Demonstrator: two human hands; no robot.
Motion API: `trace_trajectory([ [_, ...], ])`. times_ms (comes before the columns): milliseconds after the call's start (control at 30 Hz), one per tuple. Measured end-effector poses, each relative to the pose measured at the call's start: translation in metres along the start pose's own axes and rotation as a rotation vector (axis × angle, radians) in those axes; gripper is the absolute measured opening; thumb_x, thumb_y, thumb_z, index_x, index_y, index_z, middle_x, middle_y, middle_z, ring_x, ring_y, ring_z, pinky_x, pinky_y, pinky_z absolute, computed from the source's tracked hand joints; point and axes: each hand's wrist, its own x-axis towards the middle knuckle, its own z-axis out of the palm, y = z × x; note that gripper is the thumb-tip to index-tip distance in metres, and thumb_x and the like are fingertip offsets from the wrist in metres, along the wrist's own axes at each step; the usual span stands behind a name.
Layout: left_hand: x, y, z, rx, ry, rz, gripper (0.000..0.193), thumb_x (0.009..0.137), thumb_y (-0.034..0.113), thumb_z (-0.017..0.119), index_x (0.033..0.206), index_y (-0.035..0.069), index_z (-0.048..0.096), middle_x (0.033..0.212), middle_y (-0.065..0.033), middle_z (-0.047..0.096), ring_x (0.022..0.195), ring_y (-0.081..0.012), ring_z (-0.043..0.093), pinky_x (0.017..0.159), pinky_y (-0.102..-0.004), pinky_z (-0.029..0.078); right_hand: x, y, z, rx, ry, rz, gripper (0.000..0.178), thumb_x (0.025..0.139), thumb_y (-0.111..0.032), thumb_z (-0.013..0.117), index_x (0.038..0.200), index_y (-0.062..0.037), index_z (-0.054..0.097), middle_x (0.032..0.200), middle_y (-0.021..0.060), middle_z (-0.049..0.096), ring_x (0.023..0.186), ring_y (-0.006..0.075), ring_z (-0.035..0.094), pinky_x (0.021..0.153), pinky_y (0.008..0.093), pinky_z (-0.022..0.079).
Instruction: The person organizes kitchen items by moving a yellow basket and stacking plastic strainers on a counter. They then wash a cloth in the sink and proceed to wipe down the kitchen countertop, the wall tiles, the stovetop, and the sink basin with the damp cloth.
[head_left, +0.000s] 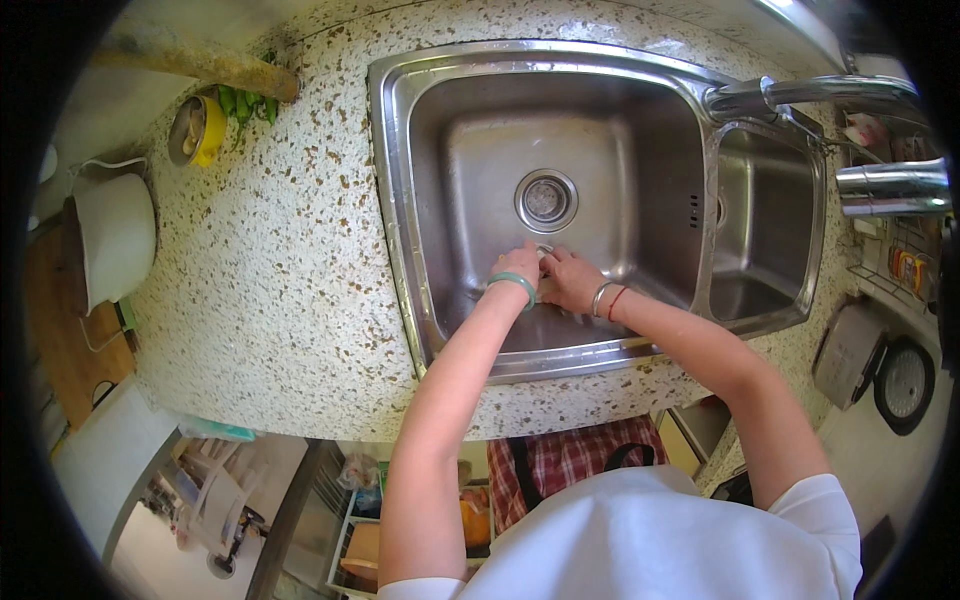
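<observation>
Both of my hands are low in the large basin of a steel sink, close together just on the near side of the round drain. My left hand, with a green bangle at its wrist, has its fingers bent inward. My right hand, wearing a silver bracelet and a red cord, curls in from the other side, its fingertips meeting the left ones. Something small and pale shows between them, mostly covered by the fingers; its kind cannot be made out.
A chrome faucet reaches in at the right above a smaller basin. On the speckled counter at far left are a yellow cup, green peppers and a white pot. A plaid bag hangs below the front edge.
</observation>
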Motion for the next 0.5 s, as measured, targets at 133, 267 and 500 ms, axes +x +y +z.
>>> trace_trajectory([
  [133, -0.007, 0.016, -0.024, -0.130, 0.182, 0.143, 0.023, 0.082, 0.003, 0.057, 0.105, 0.003, 0.054, 0.108, -0.0233, 0.059, 0.106, -0.0384, 0.057, 0.085, -0.0465, 0.048, 0.017, 0.005, -0.019, 0.354, 0.084, 0.132, 0.018, 0.078, -0.007, 0.060, 0.096, -0.0040, 0.057, 0.100, 0.0194, 0.058, 0.091, 0.0351, 0.058, 0.077, 0.0435, 0.048],
  [267, -0.003, 0.036, -0.042, -0.200, 0.467, 0.311, 0.036, 0.082, -0.001, 0.055, 0.118, 0.003, 0.054, 0.134, -0.0228, 0.045, 0.118, -0.0395, 0.048, 0.092, -0.0457, 0.045, 0.030, 0.013, -0.065, 0.272, 0.414, 0.103, 0.025, 0.080, -0.010, 0.061, 0.104, -0.0041, 0.058, 0.100, 0.0175, 0.058, 0.091, 0.0322, 0.058, 0.077, 0.0429, 0.047],
  [500, 0.033, 0.037, -0.005, -0.218, 0.611, 0.242, 0.058, 0.083, 0.004, 0.057, 0.137, 0.002, 0.039, 0.149, -0.0244, 0.025, 0.134, -0.0423, 0.031, 0.111, -0.0438, 0.030, 0.104, 0.042, -0.030, -0.336, 0.640, 0.081, 0.055, 0.088, -0.029, 0.055, 0.135, -0.0031, 0.043, 0.144, 0.0224, 0.034, 0.136, 0.0393, 0.028, 0.110, 0.0510, 0.025],
])
